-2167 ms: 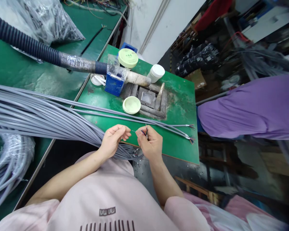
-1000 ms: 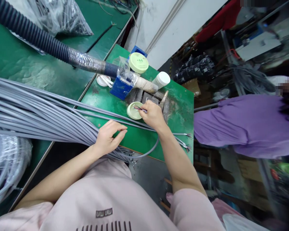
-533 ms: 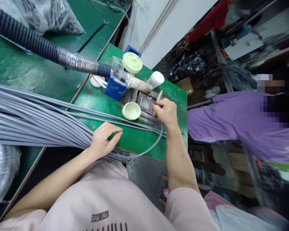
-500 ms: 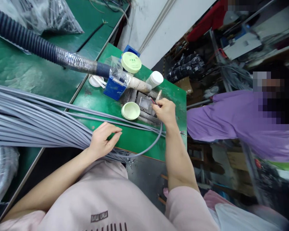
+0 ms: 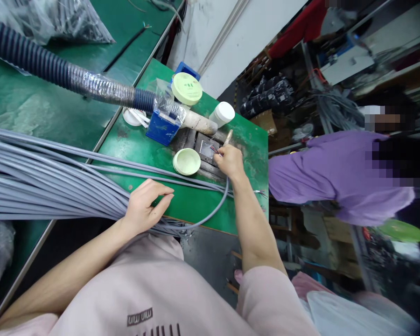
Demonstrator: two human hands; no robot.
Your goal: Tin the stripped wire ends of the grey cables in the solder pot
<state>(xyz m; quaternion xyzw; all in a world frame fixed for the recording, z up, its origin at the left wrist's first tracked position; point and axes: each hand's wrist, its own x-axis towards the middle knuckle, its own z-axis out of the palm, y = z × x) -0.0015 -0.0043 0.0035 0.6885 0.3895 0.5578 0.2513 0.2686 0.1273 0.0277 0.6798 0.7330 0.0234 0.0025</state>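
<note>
My right hand (image 5: 229, 161) pinches the end of a grey cable (image 5: 215, 215), which bends down and back towards the bundle. Thin coloured wires (image 5: 214, 149) stick out past the fingers, over a dark metal block with a shiny square surface (image 5: 206, 148), which looks like a solder pot. My left hand (image 5: 145, 205) lies at the near end of a thick bundle of grey cables (image 5: 56, 179), thumb and forefinger apart, with nothing seen between them. Its other fingers are partly hidden. An open pale-green tub (image 5: 186, 162) stands beside the block.
A ribbed hose (image 5: 101, 88) ends in a pale nozzle (image 5: 200, 122) by a blue box (image 5: 163, 128). Behind stand a lidded pale-green tub (image 5: 186, 88) and a white jar (image 5: 223, 113). Stripped cable ends (image 5: 261, 192) lie at the table's right edge. A person in purple (image 5: 311, 163) is at the right.
My right hand has shifted slightly left and lower, bringing the wire ends further over the shiny square. The view has moved a little. My left hand stays by the bundle.
</note>
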